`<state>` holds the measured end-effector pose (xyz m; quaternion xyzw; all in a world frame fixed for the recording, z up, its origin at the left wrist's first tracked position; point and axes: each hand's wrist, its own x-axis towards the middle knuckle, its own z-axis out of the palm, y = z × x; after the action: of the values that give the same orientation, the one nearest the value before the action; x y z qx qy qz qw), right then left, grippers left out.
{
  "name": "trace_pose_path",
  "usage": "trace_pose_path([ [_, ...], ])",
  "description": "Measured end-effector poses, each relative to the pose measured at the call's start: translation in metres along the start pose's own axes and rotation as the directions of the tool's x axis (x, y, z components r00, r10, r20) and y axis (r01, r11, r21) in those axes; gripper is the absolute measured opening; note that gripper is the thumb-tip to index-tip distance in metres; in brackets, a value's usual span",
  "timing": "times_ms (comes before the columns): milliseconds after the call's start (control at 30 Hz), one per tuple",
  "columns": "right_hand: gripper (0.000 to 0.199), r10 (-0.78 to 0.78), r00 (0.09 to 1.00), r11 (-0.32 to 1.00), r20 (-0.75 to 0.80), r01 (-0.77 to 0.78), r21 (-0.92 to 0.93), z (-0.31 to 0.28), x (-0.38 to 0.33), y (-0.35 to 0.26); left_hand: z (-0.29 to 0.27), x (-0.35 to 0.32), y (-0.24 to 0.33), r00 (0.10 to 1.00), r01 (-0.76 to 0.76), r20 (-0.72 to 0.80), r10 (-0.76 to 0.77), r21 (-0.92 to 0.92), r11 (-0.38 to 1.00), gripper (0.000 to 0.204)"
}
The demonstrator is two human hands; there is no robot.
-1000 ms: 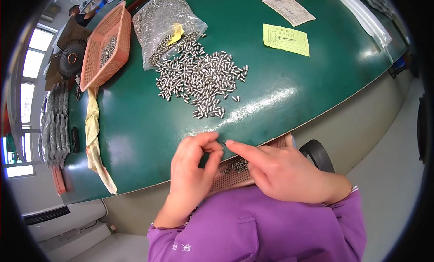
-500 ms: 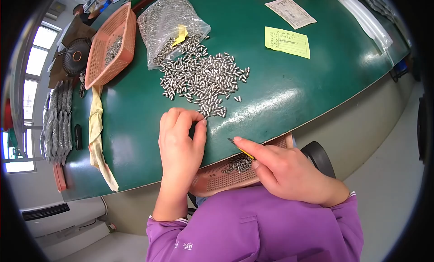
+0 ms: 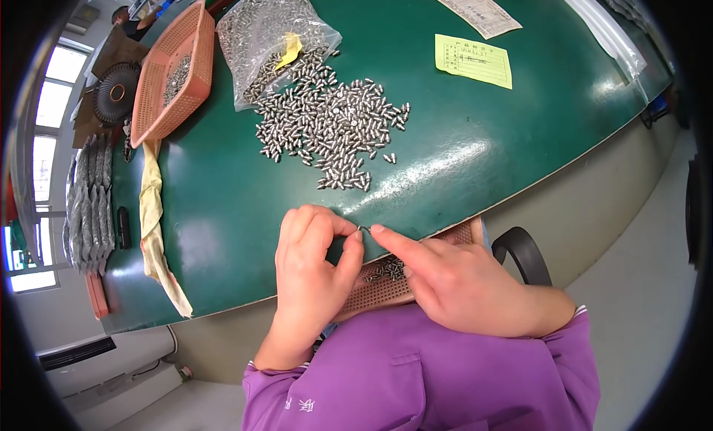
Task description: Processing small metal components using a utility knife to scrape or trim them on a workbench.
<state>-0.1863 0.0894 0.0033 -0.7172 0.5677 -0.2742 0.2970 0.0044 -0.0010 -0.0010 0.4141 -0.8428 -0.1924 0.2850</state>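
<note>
My left hand is closed in a pinch at the table's front edge. Between its thumb and forefinger sits a small metal pin-like part, mostly covered by the fingertips. My right hand is closed around a small utility knife, its forefinger stretched along it; the yellow handle is hidden now, and the dark blade tip meets the part. Beyond both hands lies a heap of small silvery pointed metal parts. Below them, a pink perforated basket under the table edge holds more of these parts.
A clear plastic bag of parts opens onto the heap. Left of it stands a tilted pink basket; a cloth strip, black marker and stacked filled bags lie nearby. Paper slips rest far right. A black chair is beside me.
My left hand has moved from the heap's near edge toward me and right, bringing a part to the knife. The right hand has turned slightly, and the knife's yellow handle has gone from sight.
</note>
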Motion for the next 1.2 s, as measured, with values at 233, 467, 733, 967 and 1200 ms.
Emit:
trace_pose_path([
  [233, 0.062, -0.007, 1.0, 0.997, 0.006, 0.007, -0.073, 0.0, 0.0, -0.002, -0.001, 0.0, -0.001, 1.0, -0.004, 0.003, 0.004, -0.023, 1.0, 0.019],
  [467, 0.063, 0.02, 0.999, 0.999, 0.04, -0.022, 0.032, 0.0, 0.003, 0.002, 0.0, 0.001, -0.002, 1.0, -0.005, -0.007, 0.005, -0.064, 0.998, 0.017],
  [733, 0.059, -0.108, 0.993, 0.986, 0.055, 0.114, -0.119, -0.011, 0.01, -0.003, 0.0, 0.0, -0.001, 1.0, -0.014, -0.012, 0.014, -0.064, 0.998, 0.017],
  [967, 0.058, -0.079, 0.996, 0.995, -0.031, 0.081, 0.066, -0.01, 0.001, 0.006, -0.015, 0.002, -0.004, 0.995, -0.08, 0.049, 0.083, -0.074, 0.994, 0.017],
  [1200, 0.059, -0.037, 0.999, 0.996, 0.025, 0.035, 0.081, -0.012, -0.002, 0.005, -0.006, 0.025, -0.022, 0.991, 0.099, -0.107, -0.085, 0.135, 0.986, 0.015],
])
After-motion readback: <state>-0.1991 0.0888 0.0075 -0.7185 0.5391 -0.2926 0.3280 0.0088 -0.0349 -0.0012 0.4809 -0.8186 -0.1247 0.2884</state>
